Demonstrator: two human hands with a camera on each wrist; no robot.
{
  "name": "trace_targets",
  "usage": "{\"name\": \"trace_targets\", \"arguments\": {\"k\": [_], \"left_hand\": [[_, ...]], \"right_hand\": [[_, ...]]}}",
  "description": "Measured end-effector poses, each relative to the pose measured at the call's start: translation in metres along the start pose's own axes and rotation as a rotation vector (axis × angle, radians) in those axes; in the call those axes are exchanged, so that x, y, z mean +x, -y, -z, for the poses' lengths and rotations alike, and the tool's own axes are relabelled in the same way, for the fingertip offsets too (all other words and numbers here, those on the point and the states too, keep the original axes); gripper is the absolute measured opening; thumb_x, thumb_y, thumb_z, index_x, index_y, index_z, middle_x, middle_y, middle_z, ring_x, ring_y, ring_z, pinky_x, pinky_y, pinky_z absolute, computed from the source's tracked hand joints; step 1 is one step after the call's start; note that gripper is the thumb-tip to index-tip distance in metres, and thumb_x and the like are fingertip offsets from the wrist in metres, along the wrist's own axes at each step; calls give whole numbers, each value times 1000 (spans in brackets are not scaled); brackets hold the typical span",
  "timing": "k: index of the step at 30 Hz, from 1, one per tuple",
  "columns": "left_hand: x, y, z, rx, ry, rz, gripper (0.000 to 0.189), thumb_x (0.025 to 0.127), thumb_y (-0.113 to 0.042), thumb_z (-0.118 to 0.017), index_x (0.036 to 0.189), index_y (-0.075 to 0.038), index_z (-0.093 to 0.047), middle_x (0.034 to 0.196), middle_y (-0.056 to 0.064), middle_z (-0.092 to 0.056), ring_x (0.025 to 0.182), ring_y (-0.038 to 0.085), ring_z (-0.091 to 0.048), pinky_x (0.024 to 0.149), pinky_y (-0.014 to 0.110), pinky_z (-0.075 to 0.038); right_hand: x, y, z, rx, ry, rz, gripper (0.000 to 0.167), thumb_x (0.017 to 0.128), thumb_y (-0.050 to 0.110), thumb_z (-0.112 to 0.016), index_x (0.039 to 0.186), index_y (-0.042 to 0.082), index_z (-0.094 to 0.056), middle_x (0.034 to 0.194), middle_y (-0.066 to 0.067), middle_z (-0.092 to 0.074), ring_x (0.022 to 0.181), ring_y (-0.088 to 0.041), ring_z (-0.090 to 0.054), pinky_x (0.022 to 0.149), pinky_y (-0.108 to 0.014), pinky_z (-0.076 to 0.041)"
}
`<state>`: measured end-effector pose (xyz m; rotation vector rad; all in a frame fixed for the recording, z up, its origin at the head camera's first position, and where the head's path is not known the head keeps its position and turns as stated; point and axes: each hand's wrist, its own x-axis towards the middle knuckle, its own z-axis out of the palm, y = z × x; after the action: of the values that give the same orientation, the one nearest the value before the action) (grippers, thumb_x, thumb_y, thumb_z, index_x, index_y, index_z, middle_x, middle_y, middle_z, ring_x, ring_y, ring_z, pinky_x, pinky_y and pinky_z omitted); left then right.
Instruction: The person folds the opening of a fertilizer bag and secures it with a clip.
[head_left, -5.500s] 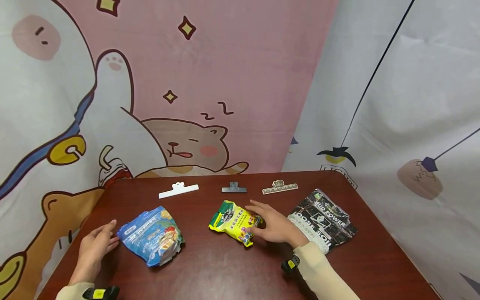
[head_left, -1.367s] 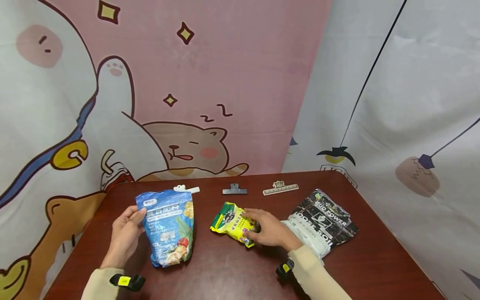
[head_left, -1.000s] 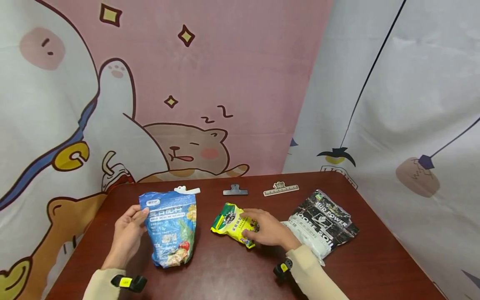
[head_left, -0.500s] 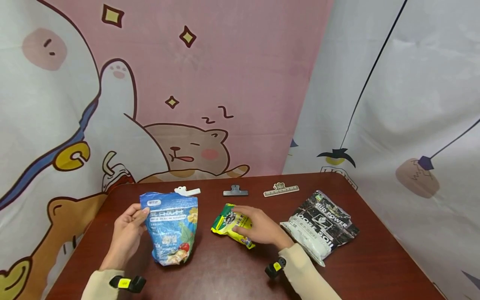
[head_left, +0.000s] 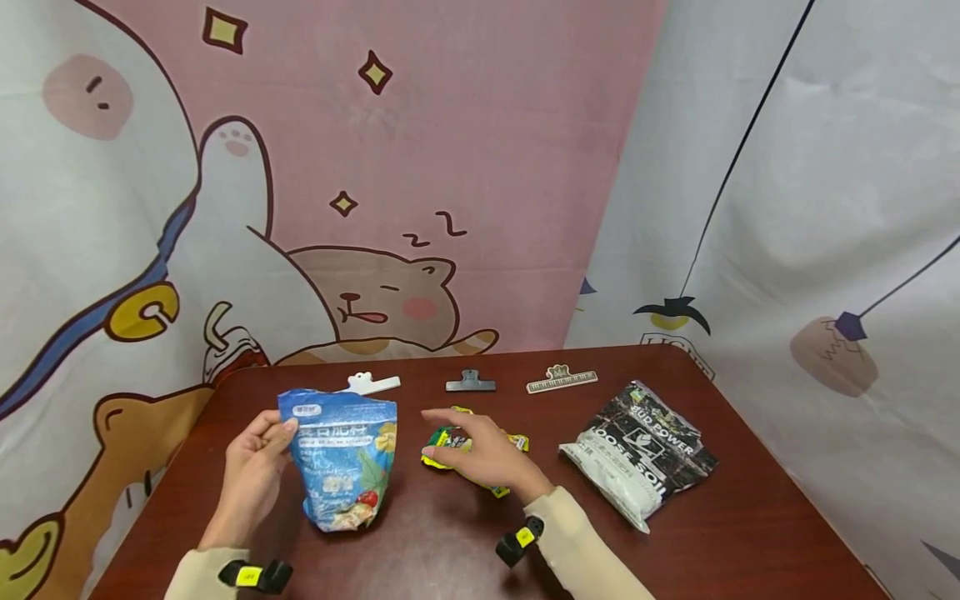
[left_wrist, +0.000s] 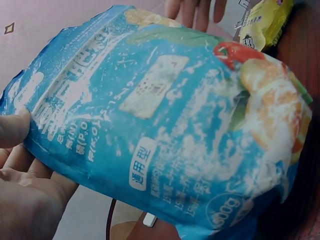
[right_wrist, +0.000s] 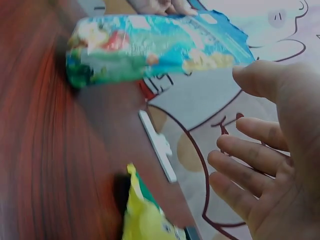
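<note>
Your left hand [head_left: 253,475] is pinching the blue bag [head_left: 341,467] upright at its left edge; your right hand [head_left: 483,454], spread and empty, is hovering over the yellow packet [right_wrist: 145,220]. This one-sided hold is risking the bag's tipping.

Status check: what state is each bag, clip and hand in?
Blue bag: upright, pinched at one edge
Left hand: pinching the blue bag
Yellow-green bag: lying down
Right hand: open, holding nothing
Black-and-white bag: lying down
White clip: lying loose
Dark clip: lying loose
Patterned clip: lying loose
</note>
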<state>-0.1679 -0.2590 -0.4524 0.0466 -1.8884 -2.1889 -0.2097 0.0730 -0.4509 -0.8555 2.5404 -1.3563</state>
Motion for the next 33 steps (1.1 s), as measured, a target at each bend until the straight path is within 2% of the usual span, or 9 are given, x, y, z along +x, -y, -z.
{"name": "trace_targets", "arguments": {"k": [7,14,19,24,28,33], "left_hand": [[-6,1,-3,-24,-12,-25,10,103,-15,-62,106,-6,-65,85,-6,-72,75,6,-64,70,19,-57],[-8,0,-4,-31,-27,-38,10,103,-14,-62,105,-5,-64,85,-6,-72,76,7,-65,71,20,-58],[-9,0,-5,-19,-26,-38,13,103,-15,-62,108,-4,-65,89,-6,-75,76,7,-67,73,19,-58],[-10,-2,-3,-19,-33,-40,15,102,-15,-63,112,-3,-65,93,-7,-77,79,7,-68,76,20,-59],[-11,-3,-1,-11,-44,-32,19,102,-16,-63,115,-2,-65,97,-7,-77,81,7,-69,78,20,-59],[-12,-3,1,25,-24,-17,25,103,-20,-63,120,-2,-63,99,-8,-76,83,8,-69,80,20,-59]], "right_hand": [[8,13,-19,142,-6,38,50,98,45,-68,144,31,-57,144,5,-62,130,-17,-62,108,-46,-51],[14,27,-35,220,-26,-12,48,98,42,-69,141,25,-60,133,3,-69,120,-17,-68,101,-34,-55],[20,32,-46,265,-71,-40,44,97,40,-70,136,20,-65,124,1,-73,115,-20,-71,98,-32,-56],[27,34,-55,286,-131,11,28,99,38,-69,121,21,-72,116,2,-76,107,-13,-73,93,-27,-58],[30,37,-61,318,-141,39,27,99,36,-69,122,21,-73,116,3,-77,101,-5,-73,90,-22,-57],[32,38,-66,329,-179,25,24,99,34,-70,118,21,-77,107,4,-79,92,-1,-73,82,-20,-58]]}}
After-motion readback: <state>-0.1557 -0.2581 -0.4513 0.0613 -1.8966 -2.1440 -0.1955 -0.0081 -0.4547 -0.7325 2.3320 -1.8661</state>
